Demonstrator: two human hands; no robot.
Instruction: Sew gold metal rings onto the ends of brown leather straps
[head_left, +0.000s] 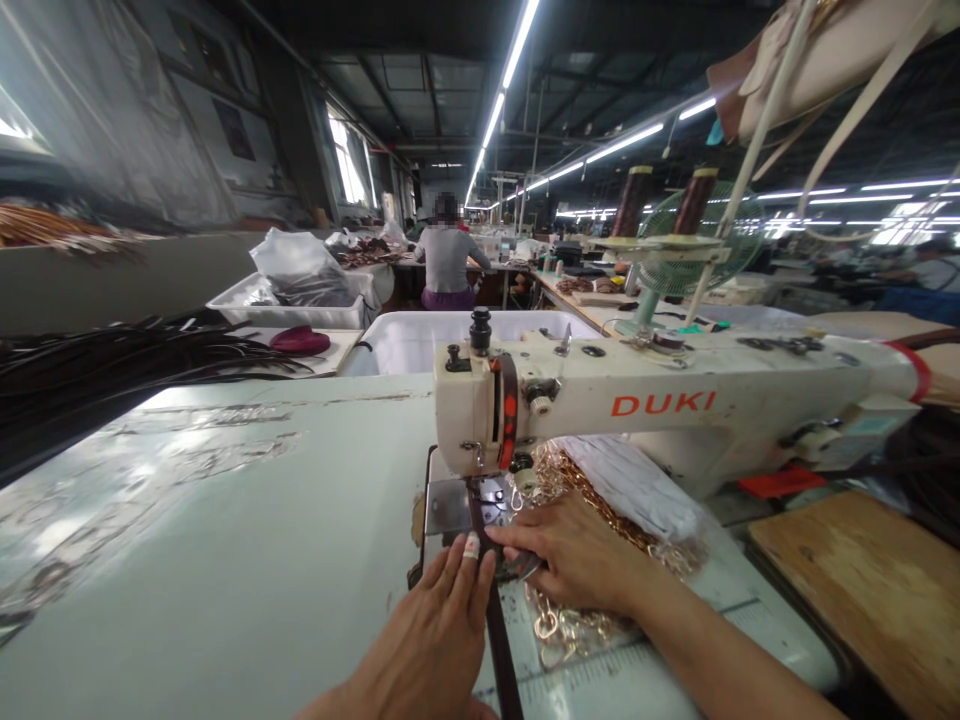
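A narrow dark brown strap (501, 650) runs lengthwise under the needle area of a white sewing machine (570, 395). My left hand (442, 620) lies on the strap with its fingers stretched out, and one fingertip has a white wrapping. From the right, my right hand (581, 550) reaches in, its index finger extended to the strap's edge near the metal needle plate (446, 510). Its other fingers curl around a small greyish thing, partly hidden, that I cannot make out. Gold chains (559, 475) lie right beside and behind this hand, some under clear plastic.
A pale green tabletop (300, 520) extends to the left, with dark strips (135, 370) beyond it. Behind the machine stands a white bin (405, 335). Thread cones (632, 203) and a fan (701, 240) rise at right. A wooden board (870, 570) lies right; another person (448, 260) sits ahead.
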